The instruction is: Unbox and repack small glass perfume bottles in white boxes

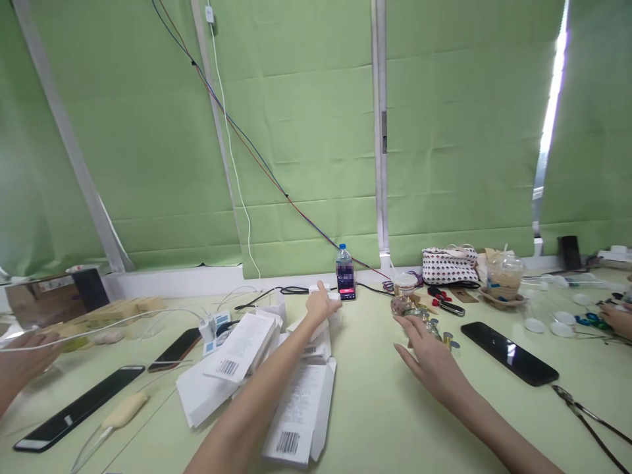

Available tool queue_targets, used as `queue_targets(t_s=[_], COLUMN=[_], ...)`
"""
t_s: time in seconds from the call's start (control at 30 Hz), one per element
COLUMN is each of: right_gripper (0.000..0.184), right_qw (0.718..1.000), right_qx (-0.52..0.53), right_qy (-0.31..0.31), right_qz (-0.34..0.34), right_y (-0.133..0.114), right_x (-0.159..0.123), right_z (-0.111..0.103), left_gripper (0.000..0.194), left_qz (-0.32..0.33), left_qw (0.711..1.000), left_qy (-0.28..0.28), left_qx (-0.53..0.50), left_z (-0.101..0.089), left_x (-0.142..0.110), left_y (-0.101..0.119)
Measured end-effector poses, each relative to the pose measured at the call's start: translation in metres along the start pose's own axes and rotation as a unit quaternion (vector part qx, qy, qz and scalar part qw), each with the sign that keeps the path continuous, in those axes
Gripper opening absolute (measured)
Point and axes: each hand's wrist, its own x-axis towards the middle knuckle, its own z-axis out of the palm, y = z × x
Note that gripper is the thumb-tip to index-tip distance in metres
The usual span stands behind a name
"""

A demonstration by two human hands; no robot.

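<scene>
My left hand (320, 305) reaches to the far side of the table, its fingers curled at a small white thing whose kind I cannot make out. Under and beside that forearm lie several white cardboard boxes (299, 408) with printed text and barcodes, loosely piled. A phone (346, 283) with a lit screen leans upright against a blue-capped plastic bottle (342, 250) just beyond the hand. My right hand (425, 352) is open, fingers stretched toward a heap of small gold and silver pieces (419, 313); whether the fingertips touch them is unclear.
Dark phones (509, 352) lie on both sides, with pliers (567, 398) at the right. A power strip (213, 332) with cables stands left of the boxes. A patterned pouch (449, 264) and iced drink cup (504, 275) stand behind. Other people's hands show at both edges.
</scene>
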Motion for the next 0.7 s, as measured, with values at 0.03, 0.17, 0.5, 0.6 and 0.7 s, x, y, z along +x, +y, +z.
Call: queue_targets(t_s=[0.03,0.17,0.5,0.6,0.7], right_gripper=[0.041,0.057,0.074,0.072,0.053], right_qw=[1.0,0.995,0.982,0.98,0.98], right_qx=[0.016,0.058,0.142,0.155,0.148], right_qy=[-0.009,-0.075,-0.071,-0.065,-0.094], right_qz=[0.003,0.04,0.107,0.11,0.091], right_y=[-0.001,-0.004,0.005,0.005,0.003], right_x=[0.001,0.008,0.029,0.038,0.044], right_z=[0.0,0.007,0.042,0.044,0.041], left_gripper=[0.073,0.077,0.071,0.069,0.064], left_qz=[0.018,0.097,0.202,0.208,0.198], left_qw=[1.0,0.995,0.975,0.974,0.978], left_qy=[-0.01,-0.04,-0.021,-0.014,0.004], left_qx=[-0.002,-0.007,-0.086,-0.086,-0.059], left_z=[0.001,0.007,0.014,0.008,-0.013], left_x=[-0.009,-0.049,-0.076,-0.07,-0.065], left_y=[0.005,0.03,0.041,0.043,0.044])
